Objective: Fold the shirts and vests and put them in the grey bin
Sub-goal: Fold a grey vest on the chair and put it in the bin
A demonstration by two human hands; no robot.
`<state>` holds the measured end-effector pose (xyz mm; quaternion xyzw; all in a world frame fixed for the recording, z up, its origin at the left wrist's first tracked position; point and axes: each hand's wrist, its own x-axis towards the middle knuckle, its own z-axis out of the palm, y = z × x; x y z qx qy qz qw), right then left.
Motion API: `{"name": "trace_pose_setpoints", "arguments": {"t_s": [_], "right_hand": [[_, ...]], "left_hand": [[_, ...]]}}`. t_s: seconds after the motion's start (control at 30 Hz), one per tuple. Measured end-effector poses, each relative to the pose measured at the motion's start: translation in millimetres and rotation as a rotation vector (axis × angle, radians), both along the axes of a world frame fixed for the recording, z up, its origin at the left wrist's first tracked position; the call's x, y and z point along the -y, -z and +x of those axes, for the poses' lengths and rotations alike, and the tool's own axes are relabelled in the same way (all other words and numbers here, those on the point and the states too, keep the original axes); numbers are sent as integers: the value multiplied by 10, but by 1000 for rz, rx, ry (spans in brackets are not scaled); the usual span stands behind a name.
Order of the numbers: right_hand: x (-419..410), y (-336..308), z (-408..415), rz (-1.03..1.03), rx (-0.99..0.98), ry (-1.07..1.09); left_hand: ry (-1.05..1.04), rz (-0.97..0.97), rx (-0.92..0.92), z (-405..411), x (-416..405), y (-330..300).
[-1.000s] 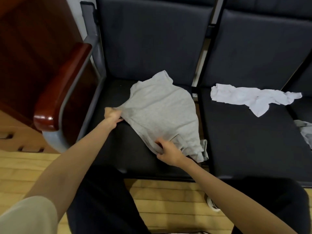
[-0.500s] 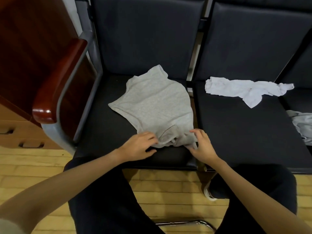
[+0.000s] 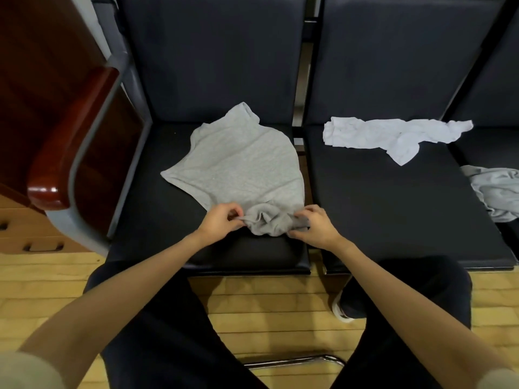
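Light grey cotton T-shirt (image 3: 241,167), front edge of the dark padded seat (image 3: 157,220): left hand (image 3: 222,220) and right hand (image 3: 316,226) pinch its bunched hem; best drawn taut and flat before folding.

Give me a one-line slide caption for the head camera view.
Both hands, left and right, pinch the bunched near edge of a grey T-shirt on a dark seat.

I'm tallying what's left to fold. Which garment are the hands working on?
The grey shirt on the left seat; both hands pinch its bunched near edge. The white garment and the other grey one lie untouched.
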<state>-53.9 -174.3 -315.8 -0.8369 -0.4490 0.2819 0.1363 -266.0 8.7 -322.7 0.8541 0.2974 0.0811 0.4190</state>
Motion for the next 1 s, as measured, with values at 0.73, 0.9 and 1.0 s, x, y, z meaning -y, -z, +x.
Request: {"name": "trace_pose_setpoints", "arguments": {"t_s": [0.73,0.9,1.0], "right_hand": [[96,-396,-309,597,-179,69],[28,-571,-358,676,-150,44],[83,-593,-392,659,-130,8]], "left_hand": [[-240,-501,104,-841,-68,-936],[-13,-91,-42,-892,-12,-1023],[-177,-203,44,-992,-35,-1056]]}}
